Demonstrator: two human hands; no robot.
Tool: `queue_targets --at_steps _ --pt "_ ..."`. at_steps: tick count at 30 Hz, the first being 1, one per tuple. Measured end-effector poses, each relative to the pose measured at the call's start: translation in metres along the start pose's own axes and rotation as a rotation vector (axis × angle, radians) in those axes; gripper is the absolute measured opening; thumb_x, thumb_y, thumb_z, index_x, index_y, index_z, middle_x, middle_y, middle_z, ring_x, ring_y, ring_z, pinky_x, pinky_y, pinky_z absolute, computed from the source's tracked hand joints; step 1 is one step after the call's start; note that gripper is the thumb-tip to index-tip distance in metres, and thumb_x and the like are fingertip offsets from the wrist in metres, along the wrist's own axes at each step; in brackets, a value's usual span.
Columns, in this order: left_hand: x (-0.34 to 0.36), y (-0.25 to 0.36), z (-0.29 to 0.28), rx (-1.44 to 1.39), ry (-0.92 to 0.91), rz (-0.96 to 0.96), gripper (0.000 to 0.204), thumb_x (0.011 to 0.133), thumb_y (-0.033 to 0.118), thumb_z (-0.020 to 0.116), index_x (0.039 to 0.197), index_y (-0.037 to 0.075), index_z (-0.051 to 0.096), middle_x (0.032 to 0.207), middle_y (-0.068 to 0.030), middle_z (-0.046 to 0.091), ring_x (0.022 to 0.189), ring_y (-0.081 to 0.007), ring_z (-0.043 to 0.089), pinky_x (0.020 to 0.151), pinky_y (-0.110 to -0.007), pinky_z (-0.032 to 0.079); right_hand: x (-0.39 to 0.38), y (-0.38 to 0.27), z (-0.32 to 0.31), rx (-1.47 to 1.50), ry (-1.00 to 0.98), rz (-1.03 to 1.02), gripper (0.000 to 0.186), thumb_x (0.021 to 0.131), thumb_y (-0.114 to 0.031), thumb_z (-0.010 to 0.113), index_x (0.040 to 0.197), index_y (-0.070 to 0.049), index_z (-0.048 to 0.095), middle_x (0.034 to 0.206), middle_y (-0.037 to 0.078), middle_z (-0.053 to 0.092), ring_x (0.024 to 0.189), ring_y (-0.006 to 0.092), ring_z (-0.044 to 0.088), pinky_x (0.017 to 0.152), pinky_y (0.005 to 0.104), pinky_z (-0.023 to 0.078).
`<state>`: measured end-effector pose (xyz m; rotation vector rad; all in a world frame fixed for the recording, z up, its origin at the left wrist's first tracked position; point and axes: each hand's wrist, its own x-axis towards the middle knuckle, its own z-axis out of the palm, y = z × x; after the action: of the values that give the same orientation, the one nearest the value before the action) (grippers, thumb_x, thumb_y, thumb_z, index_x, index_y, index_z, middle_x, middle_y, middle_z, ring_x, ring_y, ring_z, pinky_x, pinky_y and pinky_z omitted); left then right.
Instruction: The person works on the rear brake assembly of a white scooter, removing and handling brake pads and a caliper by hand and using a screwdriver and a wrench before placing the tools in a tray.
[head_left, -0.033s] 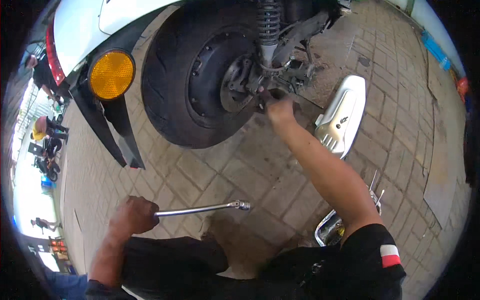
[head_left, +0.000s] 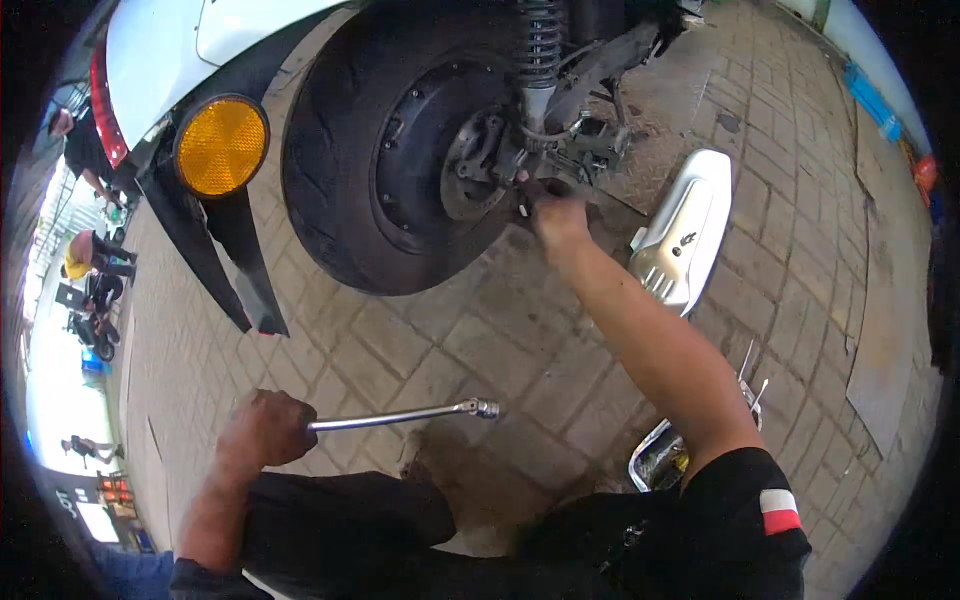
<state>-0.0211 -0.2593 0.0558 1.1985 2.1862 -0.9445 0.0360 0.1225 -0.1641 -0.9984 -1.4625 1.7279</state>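
Note:
My left hand [head_left: 268, 428] is closed round a long chrome ratchet wrench [head_left: 390, 420], held low over the paving, its head pointing right. My right hand [head_left: 552, 210] is raised at the wheel's axle, beside the brake disc [head_left: 462, 185], fingers closed; whatever they grip is too dark and small to make out. Around them are the rear wheel's black tyre [head_left: 330, 200] with a hub motor, a coil shock [head_left: 540, 50] and the frame parts [head_left: 600, 140] of a white scooter [head_left: 160, 45] with an orange round reflector [head_left: 220, 145] on a black mudguard [head_left: 200, 260].
A white cover panel [head_left: 685, 220] lies right of my arm, above a metal tray of tools [head_left: 650, 460] on the paving [head_left: 420, 340]. Flat boards [head_left: 880, 340] and blue and red items [head_left: 870, 100] line the right wall. Other people [head_left: 85, 250] and motorbikes [head_left: 95, 330] are at far left.

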Motion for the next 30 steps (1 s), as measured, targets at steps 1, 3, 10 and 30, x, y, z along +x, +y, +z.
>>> queue_targets --at_steps 1,3,10,30 --pt "0.002 0.001 -0.001 0.003 0.003 0.013 0.018 0.078 0.024 0.057 0.081 0.010 0.068 0.079 -0.0143 0.066 0.080 -0.0336 0.065 0.074 -0.046 0.050 0.004 0.006 -0.007 -0.006 0.012 0.001 0.035 0.090 -0.034 0.066 0.095 0.000 0.065 0.086 0.010 0.065 0.074 0.0206 0.058 0.065 0.0341 0.047" --pt "0.008 0.004 -0.008 0.009 -0.001 -0.016 0.018 0.077 0.024 0.059 0.082 0.009 0.068 0.080 -0.0146 0.066 0.082 -0.0330 0.064 0.076 -0.045 0.049 0.012 0.015 -0.030 0.440 -0.202 0.334 0.030 0.091 -0.033 0.064 0.096 -0.003 0.066 0.081 0.007 0.063 0.076 0.0169 0.055 0.063 0.0305 0.046" --pt "0.020 -0.003 0.033 0.003 0.210 0.006 0.015 0.070 0.022 0.065 0.070 0.007 0.066 0.070 -0.0180 0.064 0.071 -0.0375 0.061 0.072 -0.047 0.049 -0.021 0.076 -0.187 -0.290 -0.607 0.431 0.028 0.092 -0.015 0.056 0.111 0.005 0.058 0.099 0.012 0.061 0.077 0.0210 0.060 0.069 0.0340 0.052" --pt "0.039 0.010 -0.008 -0.093 0.111 0.127 0.041 0.084 0.046 0.062 0.087 0.005 0.060 0.079 -0.0187 0.064 0.081 -0.0392 0.063 0.073 -0.048 0.048 -0.130 0.034 -0.283 -1.209 -0.804 0.052 0.032 0.085 -0.028 0.063 0.101 0.000 0.066 0.097 0.020 0.067 0.085 0.0328 0.065 0.074 0.0414 0.054"
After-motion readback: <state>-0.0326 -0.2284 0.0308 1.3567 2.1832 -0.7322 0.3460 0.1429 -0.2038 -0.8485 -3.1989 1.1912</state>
